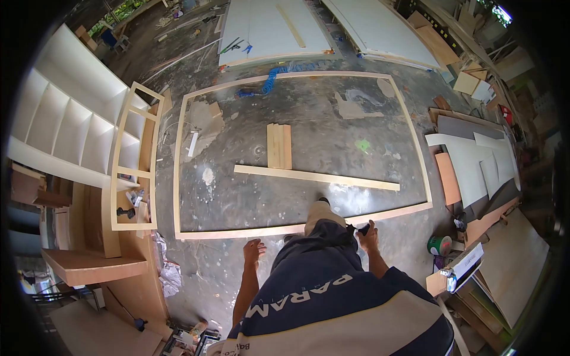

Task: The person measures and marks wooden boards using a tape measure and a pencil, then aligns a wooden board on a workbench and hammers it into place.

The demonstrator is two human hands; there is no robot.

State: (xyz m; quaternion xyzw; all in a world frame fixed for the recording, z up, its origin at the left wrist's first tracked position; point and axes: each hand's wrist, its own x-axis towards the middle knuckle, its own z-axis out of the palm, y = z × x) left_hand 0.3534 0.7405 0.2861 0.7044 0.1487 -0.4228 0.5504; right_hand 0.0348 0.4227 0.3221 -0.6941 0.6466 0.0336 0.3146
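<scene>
My left hand (pixel 254 251) hangs beside my body, near the front rail of a large rectangular wooden frame (pixel 237 234) lying on the floor. Its fingers are partly curled, with nothing visible in them. My right hand (pixel 369 237) holds a small dark tool (pixel 363 229) by the same rail, right of my legs. One foot is inside the frame. Within the frame lie a long wooden strip (pixel 320 177) and several short wooden pieces (pixel 279 146) side by side, the strip just below them. A blue coiled hose (pixel 270 80) crosses the far rail.
White shelving (pixel 71 127) stands at the left with a smaller wooden frame (pixel 116 172) against it. White panels (pixel 273 32) lie beyond the large frame. Sheets (pixel 475 160), a green can (pixel 439 245) and boards (pixel 516 261) are at the right.
</scene>
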